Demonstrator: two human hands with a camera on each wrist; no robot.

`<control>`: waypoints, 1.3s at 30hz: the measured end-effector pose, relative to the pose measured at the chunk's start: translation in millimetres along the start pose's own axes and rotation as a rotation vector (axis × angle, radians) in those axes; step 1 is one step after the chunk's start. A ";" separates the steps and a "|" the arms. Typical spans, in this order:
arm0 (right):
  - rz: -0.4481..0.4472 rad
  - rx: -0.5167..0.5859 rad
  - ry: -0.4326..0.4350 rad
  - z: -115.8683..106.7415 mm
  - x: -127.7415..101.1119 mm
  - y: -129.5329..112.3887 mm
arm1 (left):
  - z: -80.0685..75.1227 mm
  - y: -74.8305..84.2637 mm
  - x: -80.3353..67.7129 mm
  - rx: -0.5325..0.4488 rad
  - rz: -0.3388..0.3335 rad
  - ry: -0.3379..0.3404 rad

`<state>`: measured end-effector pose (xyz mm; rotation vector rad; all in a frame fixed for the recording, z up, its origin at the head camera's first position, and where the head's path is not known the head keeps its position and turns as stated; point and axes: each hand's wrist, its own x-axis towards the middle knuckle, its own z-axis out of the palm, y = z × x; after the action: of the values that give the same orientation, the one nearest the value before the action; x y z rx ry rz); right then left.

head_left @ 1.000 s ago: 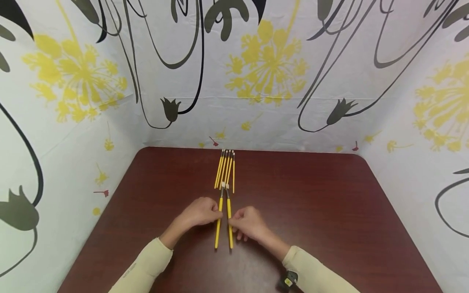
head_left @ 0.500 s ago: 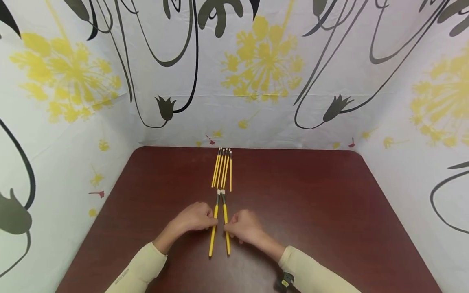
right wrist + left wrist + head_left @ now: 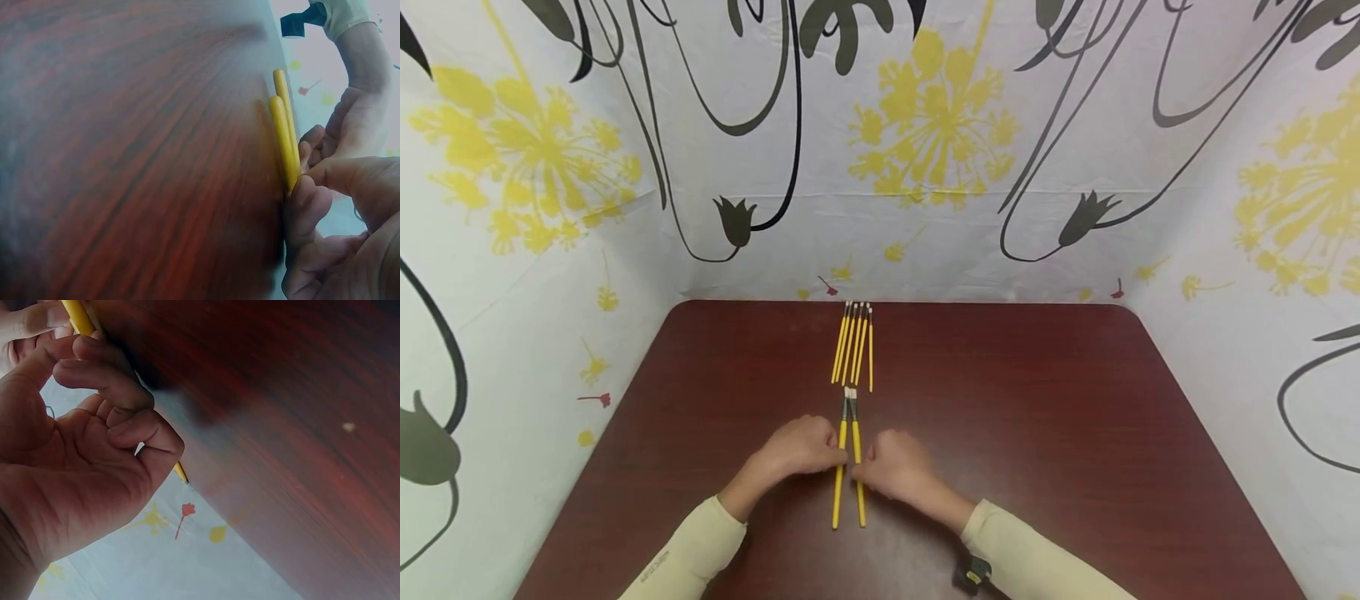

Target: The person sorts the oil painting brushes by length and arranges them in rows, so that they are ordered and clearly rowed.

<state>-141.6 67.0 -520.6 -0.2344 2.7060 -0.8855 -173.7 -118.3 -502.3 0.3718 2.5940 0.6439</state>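
Note:
Two yellow-handled paintbrushes with white bristle tips lie nearly side by side in the head view, tips pointing away and close together, handle ends spread slightly. My left hand pinches the left paintbrush around mid-handle. Between thumb and finger, my right hand holds the right paintbrush. The left wrist view has a yellow handle at the fingertips, the other fingers loosely curled. In the right wrist view, two handle ends overlap close over the table, at the right hand's fingertips.
Several thinner yellow paintbrushes lie in a row beyond, reaching the far edge of the dark red-brown table. A white cloth wall with printed flowers surrounds the table's back and sides. A small black device sits by the right sleeve.
The two held paintbrushes have been drawn back from the row. My right hand has moved left, narrowing the gap between their handles, and the tips have come together.

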 end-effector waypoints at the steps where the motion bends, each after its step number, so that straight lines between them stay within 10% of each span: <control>1: -0.007 -0.010 0.007 0.5 0.0 -0.2 | 0.3 0.7 -0.5 0.007 0.006 0.010; 29: -0.179 0.069 0.026 0.2 -3.3 19.3 | -5.4 8.6 -6.2 -0.010 0.010 0.033; 39: -0.305 0.157 -0.094 -16.9 -12.0 34.0 | -15.2 2.7 -4.4 0.088 -0.126 0.258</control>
<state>-137.9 106.3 -525.3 -0.6506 2.5377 -1.1336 -176.7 -123.3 -487.4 0.1587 2.8708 0.5680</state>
